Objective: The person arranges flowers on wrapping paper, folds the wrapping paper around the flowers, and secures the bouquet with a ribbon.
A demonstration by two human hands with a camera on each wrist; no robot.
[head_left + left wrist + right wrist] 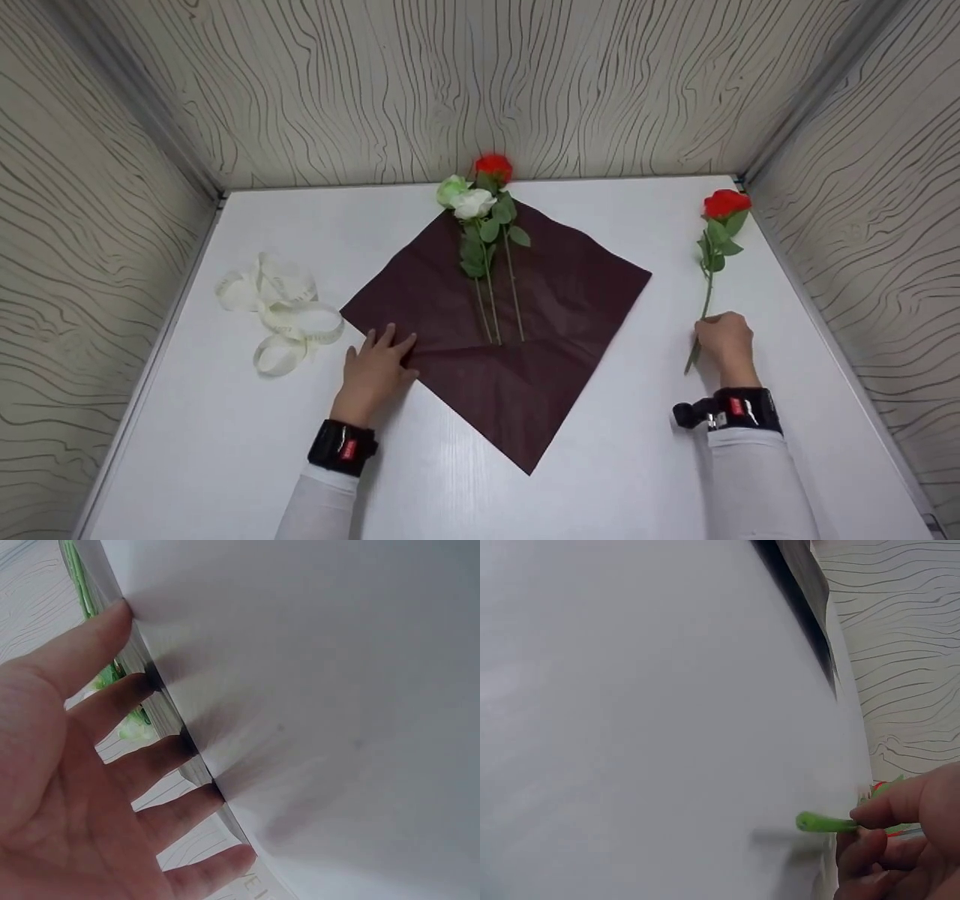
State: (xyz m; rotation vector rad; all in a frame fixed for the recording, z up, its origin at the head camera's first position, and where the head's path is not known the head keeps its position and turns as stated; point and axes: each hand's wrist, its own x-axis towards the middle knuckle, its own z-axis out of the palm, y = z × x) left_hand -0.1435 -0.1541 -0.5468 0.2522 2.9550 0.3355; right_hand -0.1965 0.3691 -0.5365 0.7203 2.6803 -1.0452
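Observation:
On the right, my right hand (726,341) pinches the lower stem of a red artificial rose (726,203), its bloom toward the back. The stem's green cut end (825,823) juts past the thumb and fingers in the right wrist view. My left hand (375,375) rests with spread fingers on the left edge of a dark maroon wrapping sheet (577,300), laid as a diamond. Lying together on the sheet are a second red rose (493,166), a white rose (474,204) and a pale green rose (451,191). Their stems point toward the front.
A loosely looped cream ribbon (289,289) with faint lettering lies left of the sheet. Everything lies on a white table (442,450), walled by wood-grain patterned panels (480,82) at the back and both sides.

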